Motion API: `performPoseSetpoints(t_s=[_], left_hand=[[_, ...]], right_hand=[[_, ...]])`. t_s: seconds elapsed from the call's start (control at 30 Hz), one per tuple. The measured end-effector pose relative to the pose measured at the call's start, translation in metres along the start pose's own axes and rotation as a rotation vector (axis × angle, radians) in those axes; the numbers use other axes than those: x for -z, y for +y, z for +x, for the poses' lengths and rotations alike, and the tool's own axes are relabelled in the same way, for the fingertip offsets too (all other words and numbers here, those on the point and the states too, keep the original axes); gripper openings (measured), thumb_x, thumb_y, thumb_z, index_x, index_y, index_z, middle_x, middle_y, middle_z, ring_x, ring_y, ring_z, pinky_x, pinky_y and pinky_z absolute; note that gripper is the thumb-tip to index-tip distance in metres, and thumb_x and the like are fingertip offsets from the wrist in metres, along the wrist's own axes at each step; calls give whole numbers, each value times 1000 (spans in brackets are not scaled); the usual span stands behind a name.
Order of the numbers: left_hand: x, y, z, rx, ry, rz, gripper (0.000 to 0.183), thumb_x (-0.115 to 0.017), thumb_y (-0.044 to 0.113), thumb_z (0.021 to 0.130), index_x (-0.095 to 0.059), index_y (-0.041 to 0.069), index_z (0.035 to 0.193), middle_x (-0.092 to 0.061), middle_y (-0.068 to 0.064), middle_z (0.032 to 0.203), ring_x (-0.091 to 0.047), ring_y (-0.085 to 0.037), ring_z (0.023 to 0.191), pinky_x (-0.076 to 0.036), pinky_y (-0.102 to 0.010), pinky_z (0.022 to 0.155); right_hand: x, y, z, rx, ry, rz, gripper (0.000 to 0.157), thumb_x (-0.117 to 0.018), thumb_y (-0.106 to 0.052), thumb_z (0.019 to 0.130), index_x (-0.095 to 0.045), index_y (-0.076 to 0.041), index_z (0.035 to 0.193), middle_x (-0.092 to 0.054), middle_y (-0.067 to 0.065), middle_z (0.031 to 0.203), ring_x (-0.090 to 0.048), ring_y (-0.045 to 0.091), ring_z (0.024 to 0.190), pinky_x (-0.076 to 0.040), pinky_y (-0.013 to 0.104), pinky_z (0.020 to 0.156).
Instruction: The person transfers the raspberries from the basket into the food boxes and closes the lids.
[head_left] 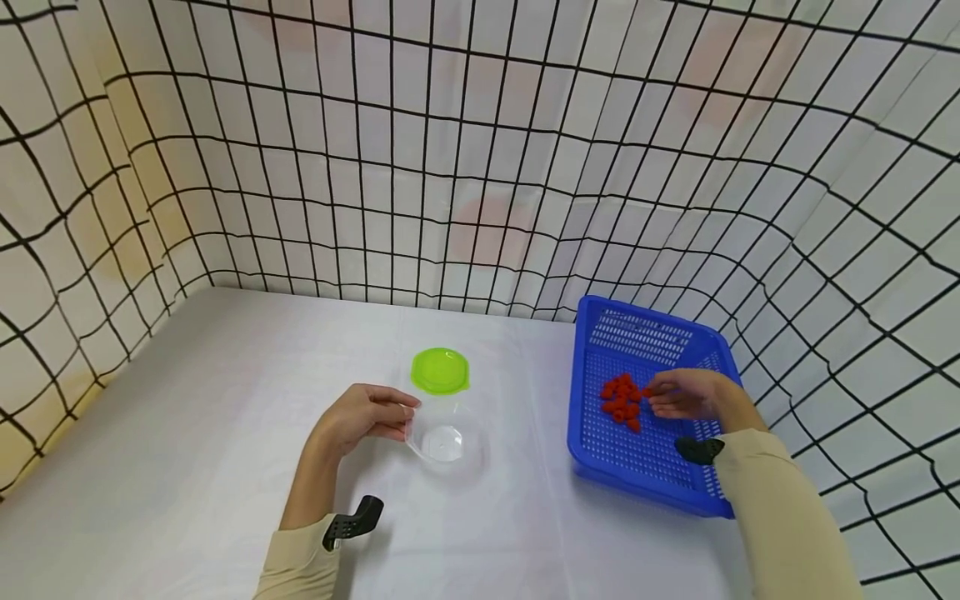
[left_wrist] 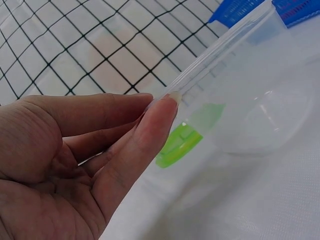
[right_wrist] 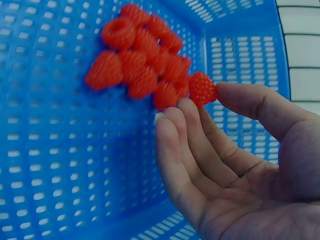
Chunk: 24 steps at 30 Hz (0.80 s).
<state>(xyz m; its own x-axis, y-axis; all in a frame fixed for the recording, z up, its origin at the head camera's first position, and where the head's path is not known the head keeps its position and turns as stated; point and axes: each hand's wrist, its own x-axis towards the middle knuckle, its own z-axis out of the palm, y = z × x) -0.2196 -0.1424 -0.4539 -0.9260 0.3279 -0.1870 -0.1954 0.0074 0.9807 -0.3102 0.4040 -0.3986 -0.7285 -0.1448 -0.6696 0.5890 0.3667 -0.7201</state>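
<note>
While left fingers [left_wrist: 100, 111] pinch clear bowl [head_left: 442, 443] by rim, right fingers [right_wrist: 252, 100] pinch raspberry [right_wrist: 202, 89] inside blue basket [head_left: 630, 360].

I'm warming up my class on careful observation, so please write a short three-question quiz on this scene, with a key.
1. True or false: the green lid lies on the white tabletop, off the clear bowl.

2. What does the left hand hold?
a) the lid
b) the bowl, by its rim
c) nothing

3. Fill in the colour: the right hand holds one red raspberry beside a cluster of others in the ____ basket.

Key:
1. True
2. b
3. blue
</note>
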Motion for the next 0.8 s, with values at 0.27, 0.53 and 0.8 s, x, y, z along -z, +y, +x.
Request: performPoseSetpoints(t_s=[0.27,0.53,0.8], left_hand=[[-1,-4,3,10,4,-15,37,-66,-1,92,-60,-20,123,-70,-7,80,-68,-11,68,-64,-29,70],[-1,-3,1,9,4,-8,39,-65,-1,92,-58,-21,125,-70,-6,81,-69,-12,69,-64,-29,71],[-1,-1,0,0,-8,-12,40,-65,-1,92,-58,-21,125,-70,-6,81,-69,-12,69,-64,-29,71]], right_hand=[[-10,-22,-2,65,1,-64,52,-49,-25,106,-40,9,144,-63,14,116,-66,22,104,-59,33,95],[-34,-52,-11,103,27,-125,46,-53,-26,105,-50,7,137,-68,14,111,-69,21,99,-60,33,93],[-69,-89,-22,181,28,-220,43,-57,-25,103,-57,7,131,-71,8,97,-71,19,88,-60,38,95]])
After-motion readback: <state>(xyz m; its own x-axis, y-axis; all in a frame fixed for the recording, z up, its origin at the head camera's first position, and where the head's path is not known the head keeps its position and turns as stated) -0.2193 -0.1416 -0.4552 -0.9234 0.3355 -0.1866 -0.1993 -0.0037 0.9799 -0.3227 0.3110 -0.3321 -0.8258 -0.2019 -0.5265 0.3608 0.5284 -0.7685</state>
